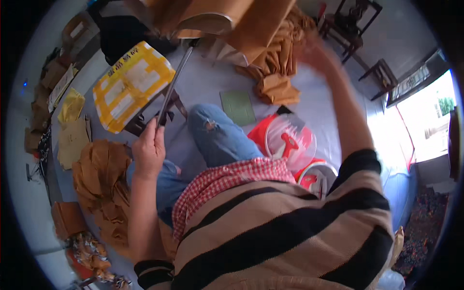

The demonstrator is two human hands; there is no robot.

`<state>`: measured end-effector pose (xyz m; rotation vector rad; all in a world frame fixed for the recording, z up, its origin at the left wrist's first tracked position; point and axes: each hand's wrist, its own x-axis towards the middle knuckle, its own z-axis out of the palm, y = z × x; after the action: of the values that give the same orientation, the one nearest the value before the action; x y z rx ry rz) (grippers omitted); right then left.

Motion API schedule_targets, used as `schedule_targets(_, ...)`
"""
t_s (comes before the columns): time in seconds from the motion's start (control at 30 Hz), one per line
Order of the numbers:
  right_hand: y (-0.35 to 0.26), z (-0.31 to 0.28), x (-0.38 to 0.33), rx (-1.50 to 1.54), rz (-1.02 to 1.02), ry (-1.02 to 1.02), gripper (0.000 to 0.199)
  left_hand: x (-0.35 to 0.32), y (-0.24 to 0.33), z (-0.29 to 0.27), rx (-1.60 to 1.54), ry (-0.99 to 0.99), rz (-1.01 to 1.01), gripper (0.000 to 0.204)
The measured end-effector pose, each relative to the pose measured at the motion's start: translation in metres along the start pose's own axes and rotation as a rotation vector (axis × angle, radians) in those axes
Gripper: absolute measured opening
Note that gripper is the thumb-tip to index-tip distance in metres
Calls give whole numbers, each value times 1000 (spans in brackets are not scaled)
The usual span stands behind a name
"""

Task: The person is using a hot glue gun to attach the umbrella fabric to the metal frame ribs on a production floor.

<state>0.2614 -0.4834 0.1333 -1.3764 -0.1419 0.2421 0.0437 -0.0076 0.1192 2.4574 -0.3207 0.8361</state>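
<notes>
I sit on a pale floor sheet with my jeans-clad knee out in front. My left hand is shut on a long thin metal bar that slants up toward a large folded brown paper piece raised at the top. My right hand, blurred, reaches far out to a heap of brown paper bags. Whether it grips any of them is hidden by the blur.
A yellow and white woven sack lies at the left. A green sheet and a red tub with a clear lid lie near my knee. More brown paper is piled lower left. Dark wooden stools stand upper right.
</notes>
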Motion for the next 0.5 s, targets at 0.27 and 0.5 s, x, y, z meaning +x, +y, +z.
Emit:
schedule_targets(0.27,-160,9,27,-316,-271,205,21,42,-1,53,147,-229,298,35)
schedule_targets(0.5,-145,13,75,-940,-426,376,35,85,-11,77,193,-259,227,45)
